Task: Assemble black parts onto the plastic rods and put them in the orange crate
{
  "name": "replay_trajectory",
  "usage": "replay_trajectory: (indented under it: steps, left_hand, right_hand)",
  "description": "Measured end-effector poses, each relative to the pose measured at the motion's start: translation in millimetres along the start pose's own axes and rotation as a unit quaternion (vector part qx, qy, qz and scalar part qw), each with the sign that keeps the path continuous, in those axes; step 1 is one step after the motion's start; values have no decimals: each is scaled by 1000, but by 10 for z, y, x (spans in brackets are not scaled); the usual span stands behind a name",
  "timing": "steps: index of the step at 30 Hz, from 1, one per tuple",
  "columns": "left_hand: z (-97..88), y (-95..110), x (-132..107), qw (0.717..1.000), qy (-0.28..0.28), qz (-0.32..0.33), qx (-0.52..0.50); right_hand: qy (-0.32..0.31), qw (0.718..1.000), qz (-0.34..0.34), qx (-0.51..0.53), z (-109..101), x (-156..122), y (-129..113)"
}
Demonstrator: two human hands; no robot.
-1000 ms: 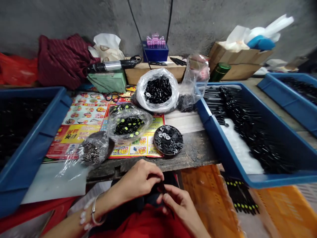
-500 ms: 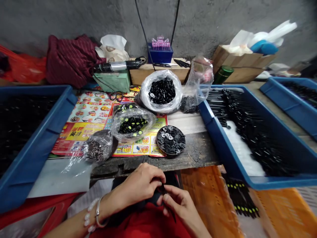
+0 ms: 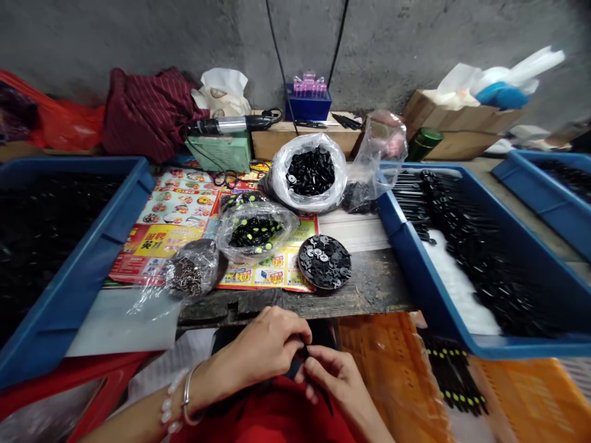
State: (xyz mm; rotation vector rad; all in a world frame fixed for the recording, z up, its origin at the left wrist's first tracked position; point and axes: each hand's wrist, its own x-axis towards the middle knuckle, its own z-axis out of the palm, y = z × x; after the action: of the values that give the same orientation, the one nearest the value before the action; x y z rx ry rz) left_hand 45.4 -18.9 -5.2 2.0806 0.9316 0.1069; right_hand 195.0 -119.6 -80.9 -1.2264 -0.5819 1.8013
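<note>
My left hand [image 3: 263,347] and my right hand [image 3: 335,375] meet at the bench's near edge, low in the view, and pinch a small black plastic part [image 3: 302,357] between their fingers. Its exact shape is mostly hidden by my fingers. Beyond them lies a round dish of flat black pieces [image 3: 324,261]. To its left sit a clear bag of black parts with yellow-green dots [image 3: 253,231] and a small bag of metal hooks [image 3: 187,277]. A larger clear bag of black parts [image 3: 310,175] stands behind. A silver bangle and a bead bracelet circle my left wrist.
Blue trays of black parts stand left [image 3: 69,258] and right [image 3: 462,258] of the bench, with another at far right [image 3: 549,197]. A printed paper flyer [image 3: 157,227] covers the bench. Below right, an orange crate [image 3: 388,369] holds dotted black strips [image 3: 452,375].
The whole scene has shifted right in the view as my head turned. My hands stay together on the small black part, with only slight finger movement.
</note>
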Motion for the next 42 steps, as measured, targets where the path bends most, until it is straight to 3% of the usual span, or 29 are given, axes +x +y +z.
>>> replay_trajectory:
  steps: [13,23,30,42]
  left_hand:
    - [-15,1,-12,999,18,-1,-31]
    - [-57,-75,39,991,3,-12,-130]
    - [-17,-47,-3,997,19,-18,-70]
    - [18,-19,-11,998,40,-9,-56]
  right_hand:
    - [-7,1000,6,-1,43,18,-115]
    - [-7,1000,12,4,46,8,-118]
    - [-2,1000,0,-16,64,1,-141]
    - [7,1000,1,-15,46,10,-119]
